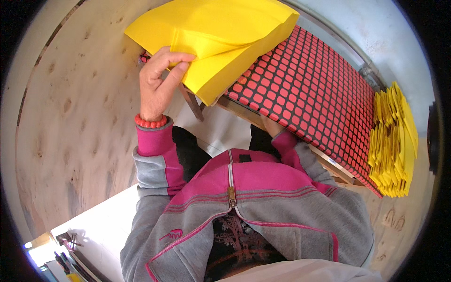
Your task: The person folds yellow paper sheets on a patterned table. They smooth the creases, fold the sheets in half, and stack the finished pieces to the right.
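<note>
The left hand (pixel 157 80) pinches the near corner of a yellow fabric bag (pixel 216 37) lying on the red-dotted mat (pixel 310 80), seemingly mid-placement. The right hand (pixel 271 126) sits mostly hidden under the mat's edge, its grip impossible to tell. Smoothing the bag flat likely needs that pinch to slide outward.

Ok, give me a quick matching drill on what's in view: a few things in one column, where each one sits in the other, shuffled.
Things:
1. left hand
2. yellow stack
3. red-and-black grid mat
4. red bead bracelet

Places:
A. on the left wrist
B. at the mat's right end
C. gripping the yellow fabric piece
D. covering the bench top, under the yellow fabric piece

Pairs: 1-C, 2-B, 3-D, 4-A
</note>
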A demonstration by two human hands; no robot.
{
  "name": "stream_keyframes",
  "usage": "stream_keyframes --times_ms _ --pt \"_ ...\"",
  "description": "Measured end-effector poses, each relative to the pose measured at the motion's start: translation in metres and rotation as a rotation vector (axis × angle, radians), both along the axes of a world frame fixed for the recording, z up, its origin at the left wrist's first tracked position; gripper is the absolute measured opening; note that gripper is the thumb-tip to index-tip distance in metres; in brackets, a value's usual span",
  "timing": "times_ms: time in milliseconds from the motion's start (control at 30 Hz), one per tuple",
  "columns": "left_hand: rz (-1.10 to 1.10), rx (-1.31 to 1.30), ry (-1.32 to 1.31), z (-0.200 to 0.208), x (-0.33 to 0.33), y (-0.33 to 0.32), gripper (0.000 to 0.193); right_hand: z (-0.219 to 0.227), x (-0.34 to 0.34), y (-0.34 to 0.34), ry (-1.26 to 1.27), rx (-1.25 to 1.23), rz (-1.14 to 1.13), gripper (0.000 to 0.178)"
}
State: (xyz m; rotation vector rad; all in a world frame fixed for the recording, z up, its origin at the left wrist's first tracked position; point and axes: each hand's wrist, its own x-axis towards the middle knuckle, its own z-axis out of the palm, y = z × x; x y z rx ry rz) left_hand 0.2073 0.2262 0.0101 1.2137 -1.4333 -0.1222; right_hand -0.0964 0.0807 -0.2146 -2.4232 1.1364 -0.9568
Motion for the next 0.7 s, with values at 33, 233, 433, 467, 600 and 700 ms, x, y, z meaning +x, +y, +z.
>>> stream_keyframes --times_ms 33,233,433,467,600,700 --pt "-0.010 0.001 -0.001 -0.001 0.001 0.000 0.017 0.011 0.004 0.009 0.070 0.010 0.048 0.031" --pt "-0.049 -0.048 -0.040 -0.003 0.002 -0.002 0.023 0.133 -0.008 0.053 0.403 0.476 1.004 0.031" --pt "-0.020 -0.030 -0.082 -0.001 0.003 -0.001 0.020 0.251 0.020 0.057 0.011 0.284 1.095 0.012" --pt "-0.009 -0.027 -0.099 -0.001 0.004 -0.001 0.020 0.262 0.032 0.051 -0.023 0.100 1.073 0.013" --pt "-0.044 -0.033 -0.068 -0.005 0.007 -0.002 0.018 0.283 0.073 0.034 -0.077 -0.161 0.988 0.015" --pt "-0.087 -0.005 0.003 -0.006 0.008 -0.001 0.017 0.281 0.102 0.027 -0.100 -0.376 1.012 0.019"
